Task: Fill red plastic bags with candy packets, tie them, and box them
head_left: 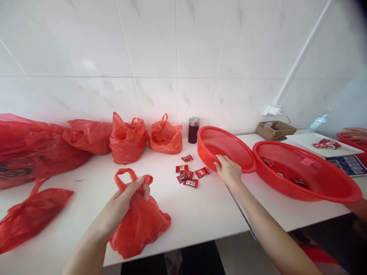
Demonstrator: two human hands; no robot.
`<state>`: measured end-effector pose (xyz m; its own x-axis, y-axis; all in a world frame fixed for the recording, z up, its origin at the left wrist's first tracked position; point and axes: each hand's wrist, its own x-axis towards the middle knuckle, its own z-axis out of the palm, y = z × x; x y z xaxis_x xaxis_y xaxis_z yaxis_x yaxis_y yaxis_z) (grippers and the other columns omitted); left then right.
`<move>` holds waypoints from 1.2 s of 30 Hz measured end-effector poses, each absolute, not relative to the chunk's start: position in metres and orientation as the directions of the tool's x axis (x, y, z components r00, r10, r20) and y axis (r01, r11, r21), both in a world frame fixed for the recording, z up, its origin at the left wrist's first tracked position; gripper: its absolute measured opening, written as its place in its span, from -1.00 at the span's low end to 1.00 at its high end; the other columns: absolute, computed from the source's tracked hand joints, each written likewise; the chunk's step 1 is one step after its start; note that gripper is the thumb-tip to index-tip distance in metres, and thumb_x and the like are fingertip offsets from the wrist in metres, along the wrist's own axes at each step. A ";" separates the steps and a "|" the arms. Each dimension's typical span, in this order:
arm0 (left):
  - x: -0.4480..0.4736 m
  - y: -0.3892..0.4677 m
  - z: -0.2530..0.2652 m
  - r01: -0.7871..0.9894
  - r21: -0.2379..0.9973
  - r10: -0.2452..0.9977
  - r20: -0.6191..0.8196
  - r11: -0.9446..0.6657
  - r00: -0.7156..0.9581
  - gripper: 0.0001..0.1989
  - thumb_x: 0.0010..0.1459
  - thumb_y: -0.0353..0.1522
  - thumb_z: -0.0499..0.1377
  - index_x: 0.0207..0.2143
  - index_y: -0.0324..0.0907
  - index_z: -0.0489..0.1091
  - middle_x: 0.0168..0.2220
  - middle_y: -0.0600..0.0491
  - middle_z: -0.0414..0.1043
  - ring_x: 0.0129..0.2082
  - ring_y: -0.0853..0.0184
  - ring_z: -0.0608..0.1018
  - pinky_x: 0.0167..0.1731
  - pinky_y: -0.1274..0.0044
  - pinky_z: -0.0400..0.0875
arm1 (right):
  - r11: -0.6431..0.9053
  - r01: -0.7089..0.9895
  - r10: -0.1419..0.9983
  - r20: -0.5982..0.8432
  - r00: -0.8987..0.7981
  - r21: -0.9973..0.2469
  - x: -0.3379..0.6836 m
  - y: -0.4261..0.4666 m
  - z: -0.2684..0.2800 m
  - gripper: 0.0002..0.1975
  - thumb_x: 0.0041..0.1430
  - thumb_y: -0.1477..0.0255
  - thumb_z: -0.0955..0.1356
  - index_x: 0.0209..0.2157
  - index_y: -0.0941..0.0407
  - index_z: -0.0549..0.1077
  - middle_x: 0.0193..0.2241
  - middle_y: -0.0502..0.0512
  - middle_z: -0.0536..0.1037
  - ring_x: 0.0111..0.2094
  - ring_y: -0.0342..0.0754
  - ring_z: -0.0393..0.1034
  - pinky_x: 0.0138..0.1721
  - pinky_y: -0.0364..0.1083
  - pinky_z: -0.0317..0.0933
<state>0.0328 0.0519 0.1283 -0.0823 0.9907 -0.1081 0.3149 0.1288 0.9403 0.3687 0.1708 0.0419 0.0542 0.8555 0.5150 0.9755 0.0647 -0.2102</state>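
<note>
A red carrier bag (142, 225) lay at the near edge of the white table (200, 214), its neck gathered in the closed fingers of the left hand (126, 196); whether its base bore weight could not be told. The right hand (228, 170) gripped the near rim of the smaller red basket (229, 147), which appeared tilted. Between the two lay loose red packets (190, 183). Were the left grip to slacken, the bag could have slumped over the table edge; a sharp pull on the rim could have jostled the larger red basket (309, 162), just beside it, or swept the packets aside. Behind, near the wall, stood a dark flask (193, 133) and an open-topped red bag (165, 141).
</note>
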 end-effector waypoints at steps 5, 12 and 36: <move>0.036 0.066 0.140 0.313 0.934 0.963 -0.227 0.172 0.148 -0.50 0.19 0.02 -0.03 -0.54 -0.14 0.38 -0.41 0.06 0.37 -0.38 0.32 0.39 -0.49 0.60 0.21 | 0.409 0.772 0.824 0.560 -0.083 -0.487 0.318 0.152 0.062 -0.47 0.13 0.36 0.38 0.15 0.05 0.32 0.03 0.25 0.43 0.06 0.18 0.30 0.05 0.17 0.14; 0.051 0.086 0.149 0.322 0.938 0.940 -0.222 0.133 0.259 -0.54 0.15 0.03 0.06 -0.47 -0.17 0.38 -0.55 0.13 0.28 -0.56 0.42 0.28 -0.58 0.59 0.16 | 0.479 0.089 0.788 0.384 -0.482 -0.873 0.234 0.116 0.111 -0.85 0.27 0.29 0.29 -0.21 0.04 0.42 -0.40 -0.01 0.51 -0.36 -0.12 0.43 -0.29 -0.08 0.29; 0.027 0.063 0.090 0.840 0.362 0.881 0.400 -0.404 0.251 -0.61 0.11 -0.53 -0.07 -0.05 -0.08 0.30 0.02 -0.05 0.32 -0.28 0.31 0.52 -0.45 0.54 0.30 | 0.066 -0.208 0.637 0.202 -0.744 -0.976 0.194 0.116 0.061 -0.70 0.26 0.15 0.27 -0.15 0.07 0.43 -0.32 0.00 0.46 -0.31 -0.12 0.36 -0.23 -0.10 0.27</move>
<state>0.0267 0.0633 0.0900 0.2512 0.8815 0.3998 0.8403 -0.4036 0.3620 0.1939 0.1159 0.0614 -0.7436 0.6375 0.2017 -0.2079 0.0661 -0.9759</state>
